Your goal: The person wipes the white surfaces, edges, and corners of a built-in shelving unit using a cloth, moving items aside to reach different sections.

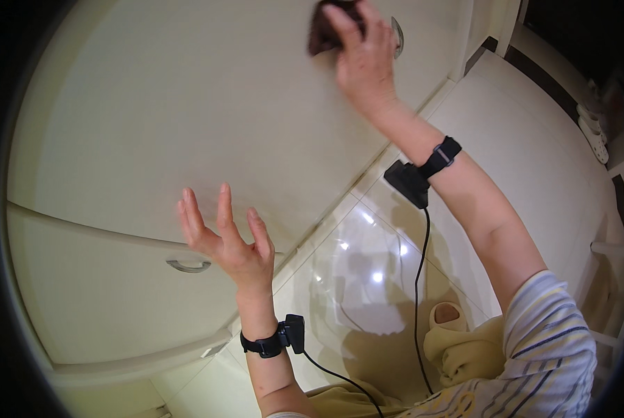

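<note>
My right hand [366, 62] grips a dark brown cloth [325, 31] against a large cream cabinet door [186, 104], near the top of the view. Just right of that hand is a curved metal handle [397, 37]. Lower down, my left hand [231, 237] has its fingers spread and holds nothing. It is in front of the door's lower part; whether it touches the surface I cannot tell. A second metal handle [188, 266] shows beside it on a neighbouring cream door [113, 298]. The cloth and the right hand's fingertips are blurred and partly cut off by the frame.
Glossy pale floor tiles [338, 251] reflect several lights below the doors. Black strapped devices on both wrists trail cables [421, 292]. My slippered foot [446, 314] stands on the floor. White clogs [593, 133] and a pale frame [615, 250] are at the right.
</note>
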A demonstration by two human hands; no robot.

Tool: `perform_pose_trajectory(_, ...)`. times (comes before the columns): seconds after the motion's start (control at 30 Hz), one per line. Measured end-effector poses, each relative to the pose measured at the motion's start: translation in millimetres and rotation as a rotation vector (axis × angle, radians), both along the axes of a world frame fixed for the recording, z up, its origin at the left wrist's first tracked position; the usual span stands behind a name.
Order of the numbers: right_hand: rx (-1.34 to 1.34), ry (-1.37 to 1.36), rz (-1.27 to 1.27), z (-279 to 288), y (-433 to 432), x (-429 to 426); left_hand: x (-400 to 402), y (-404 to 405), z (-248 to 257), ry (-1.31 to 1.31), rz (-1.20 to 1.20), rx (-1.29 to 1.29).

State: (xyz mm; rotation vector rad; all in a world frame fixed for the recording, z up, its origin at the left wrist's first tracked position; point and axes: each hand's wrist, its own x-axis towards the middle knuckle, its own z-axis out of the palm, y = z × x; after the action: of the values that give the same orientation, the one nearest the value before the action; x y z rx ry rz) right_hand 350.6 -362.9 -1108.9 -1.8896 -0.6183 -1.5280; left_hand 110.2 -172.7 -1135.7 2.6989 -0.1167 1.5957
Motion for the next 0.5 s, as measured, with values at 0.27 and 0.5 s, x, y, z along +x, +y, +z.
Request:
perform_pose_trajectory(0.27, 0.261, 0.203, 0.120, -93, -30, 19, 3, -3, -4, 0.051, -0.031, -0.007)
perform_pose_trajectory(0.5, 0.267, 0.092, 0.105, -57, -31, 26, 5, -1, -4, 0.067, -0.052, -0.004)
